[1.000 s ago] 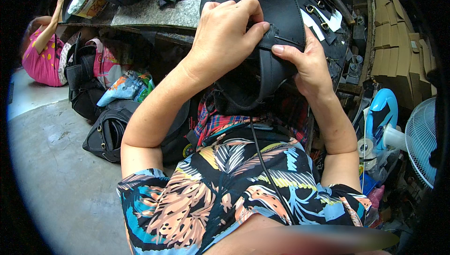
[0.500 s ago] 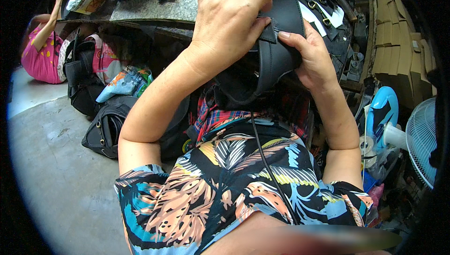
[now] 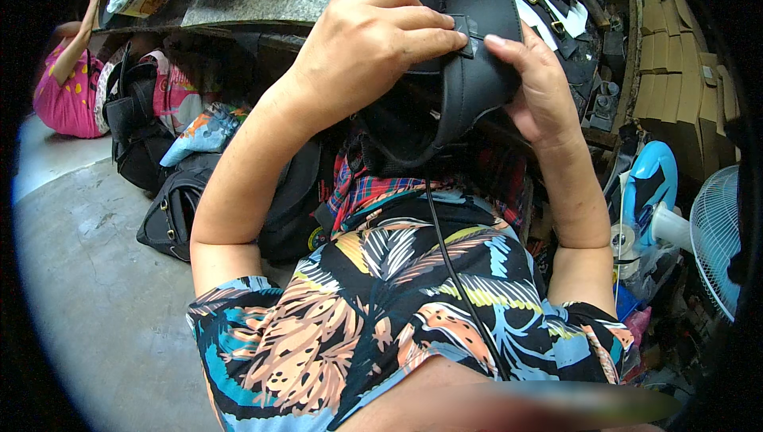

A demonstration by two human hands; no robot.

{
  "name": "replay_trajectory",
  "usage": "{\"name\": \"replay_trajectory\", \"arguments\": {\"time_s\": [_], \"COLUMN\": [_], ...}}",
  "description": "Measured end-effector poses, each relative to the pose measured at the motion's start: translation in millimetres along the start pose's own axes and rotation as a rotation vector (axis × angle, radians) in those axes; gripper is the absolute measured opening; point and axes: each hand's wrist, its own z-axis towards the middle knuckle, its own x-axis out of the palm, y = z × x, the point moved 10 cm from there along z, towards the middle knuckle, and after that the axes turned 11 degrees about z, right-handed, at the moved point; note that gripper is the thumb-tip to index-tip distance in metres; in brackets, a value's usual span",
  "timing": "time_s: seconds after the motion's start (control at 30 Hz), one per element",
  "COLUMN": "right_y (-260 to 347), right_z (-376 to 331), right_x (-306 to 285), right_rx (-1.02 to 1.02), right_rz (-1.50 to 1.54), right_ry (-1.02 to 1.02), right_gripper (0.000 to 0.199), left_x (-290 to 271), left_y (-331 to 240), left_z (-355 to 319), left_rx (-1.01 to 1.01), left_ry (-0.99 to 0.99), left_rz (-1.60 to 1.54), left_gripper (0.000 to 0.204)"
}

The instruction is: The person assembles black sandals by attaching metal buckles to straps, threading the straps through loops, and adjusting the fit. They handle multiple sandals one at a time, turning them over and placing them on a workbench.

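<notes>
A black leather bag (image 3: 477, 102) with stitched edges rests against my lap, its dark opening facing me. My right hand (image 3: 542, 90) grips its right side, thumb in front and the other fingers hidden behind. My left hand (image 3: 362, 46) presses its fingertips onto a small black leather tab (image 3: 466, 37) on the bag, with one finger raised away from the others. Its thumb cannot be made out clearly. The tip of my right thumb is close to the tab's right edge.
A worktop (image 3: 246, 7) behind holds black straps with buckles (image 3: 548, 15). Another black bag (image 3: 171, 217) lies at left by a person in pink (image 3: 67, 98). At right are flat cardboard pieces (image 3: 675, 74) and a fan (image 3: 715, 237). A black cable (image 3: 449, 265) runs down my patterned shirt.
My left hand has changed from a tight pinch with curled fingers to straighter fingers pressing on the tab. The bag has shifted slightly, and my right hand keeps its grip.
</notes>
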Motion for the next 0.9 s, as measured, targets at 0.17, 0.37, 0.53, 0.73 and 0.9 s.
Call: {"name": "replay_trajectory", "arguments": {"time_s": [0.17, 0.37, 0.53, 0.73, 0.9], "right_y": [-1, -2, -3, -2, -12], "right_z": [2, 1, 2, 9, 10], "right_x": [1, 0, 5, 2, -3], "right_rx": [0.005, 0.013, -0.006, -0.025, 0.118], "right_rz": [-0.055, -0.092, -0.089, -0.156, -0.186], "right_ry": [0.053, 0.044, 0.057, 0.049, 0.04], "right_gripper": [0.038, 0.039, 0.043, 0.042, 0.041], "left_x": [5, 5, -4, 5, 3], "left_y": [5, 2, -12, -12, -14], "left_z": [-2, -6, -13, -17, -20], "left_rx": [-0.027, 0.036, 0.112, 0.05, 0.043], "left_ry": [0.006, -0.01, -0.186, -0.163, -0.184], "left_rz": [-0.041, 0.011, 0.101, 0.093, 0.1], "left_gripper": [0.024, 0.026, 0.014, 0.025, 0.026]}}
